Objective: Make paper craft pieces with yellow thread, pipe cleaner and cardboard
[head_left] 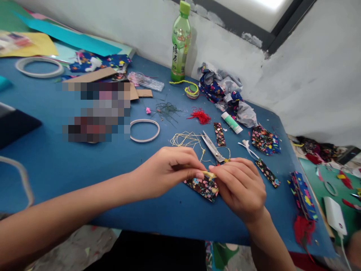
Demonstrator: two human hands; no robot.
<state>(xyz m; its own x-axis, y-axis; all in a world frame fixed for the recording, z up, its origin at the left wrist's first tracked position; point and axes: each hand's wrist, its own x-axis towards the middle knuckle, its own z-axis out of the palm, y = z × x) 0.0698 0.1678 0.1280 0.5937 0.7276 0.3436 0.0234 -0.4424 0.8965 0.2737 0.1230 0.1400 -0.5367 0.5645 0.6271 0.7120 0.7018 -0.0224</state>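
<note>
Between my two hands is a short piece of pale-yellow cord [209,174], held just above the table. My left hand [172,167] is closed, pinching one end between thumb and fingertips. Closed at the other end is my right hand [242,184], its fingertips partly hiding the cord. A floral fabric strip [205,190] lies below them, partly covered. Scissors [212,146] rest just beyond the fingers, beside a loose tangle of yellow cord [184,139].
A green bottle [180,45] stands by the wall near crumpled fabric [222,88]. A glue stick [231,122], red threads [200,116], a white ring [144,130] and more floral pieces [267,173] lie around the blue table [118,165]. A white power bank [335,215] sits at right.
</note>
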